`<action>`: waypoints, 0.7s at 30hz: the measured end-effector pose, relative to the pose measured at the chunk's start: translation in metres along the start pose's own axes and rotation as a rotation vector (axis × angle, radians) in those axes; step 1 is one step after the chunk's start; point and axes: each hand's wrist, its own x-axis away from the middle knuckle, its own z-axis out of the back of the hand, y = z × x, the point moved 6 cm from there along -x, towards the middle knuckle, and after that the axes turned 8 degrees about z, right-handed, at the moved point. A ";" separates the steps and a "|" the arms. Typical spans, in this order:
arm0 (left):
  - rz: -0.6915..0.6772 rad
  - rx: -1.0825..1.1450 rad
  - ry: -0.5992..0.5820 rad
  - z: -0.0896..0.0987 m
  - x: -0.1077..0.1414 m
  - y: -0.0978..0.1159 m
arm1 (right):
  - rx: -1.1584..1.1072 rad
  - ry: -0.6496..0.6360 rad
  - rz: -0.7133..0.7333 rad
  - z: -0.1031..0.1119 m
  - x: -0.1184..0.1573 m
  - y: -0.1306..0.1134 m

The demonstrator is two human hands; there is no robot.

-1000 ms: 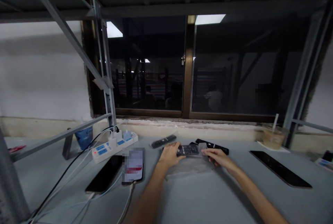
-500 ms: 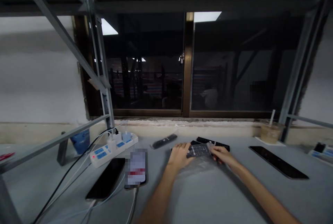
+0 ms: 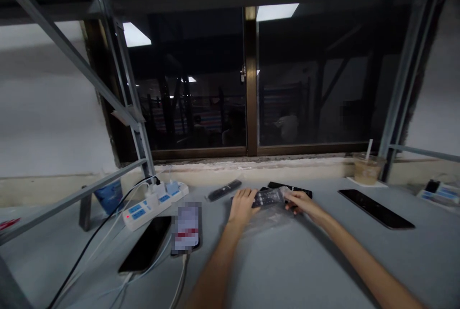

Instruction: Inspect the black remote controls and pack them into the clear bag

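A black remote control [image 3: 268,198] lies sideways between my hands, partly inside a clear plastic bag [image 3: 268,219] that spreads toward me on the desk. My left hand [image 3: 243,206] is closed over the remote's left end and hides it. At the other end, my right hand [image 3: 301,202] pinches the crumpled plastic, its fingers curled. Just behind them rests a second dark remote [image 3: 293,188], partly covered by my right hand and the bag. Left of my left hand is another remote [image 3: 225,190], which appears wrapped in plastic.
A white power strip [image 3: 156,206] with plugs and cables stands left, near a dark phone [image 3: 146,244] and a lit phone [image 3: 186,227], both cabled. On the right lie a black tablet-like slab [image 3: 375,208] and a drink cup [image 3: 367,170] with a straw. Metal posts [image 3: 138,141] frame the desk.
The camera view has shifted slightly. Both hands keep their hold, and the remote between them looks a little more tilted, with plastic bunched up at its right end.
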 end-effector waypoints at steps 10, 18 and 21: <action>-0.015 -0.099 0.110 0.006 -0.001 -0.003 | -0.077 -0.043 0.043 -0.012 0.013 -0.024; -0.004 -0.108 0.080 0.014 -0.003 -0.008 | -0.016 0.009 0.122 -0.009 0.012 -0.031; 0.004 -0.124 0.068 0.014 -0.004 -0.008 | 0.001 0.039 0.137 -0.002 0.010 -0.032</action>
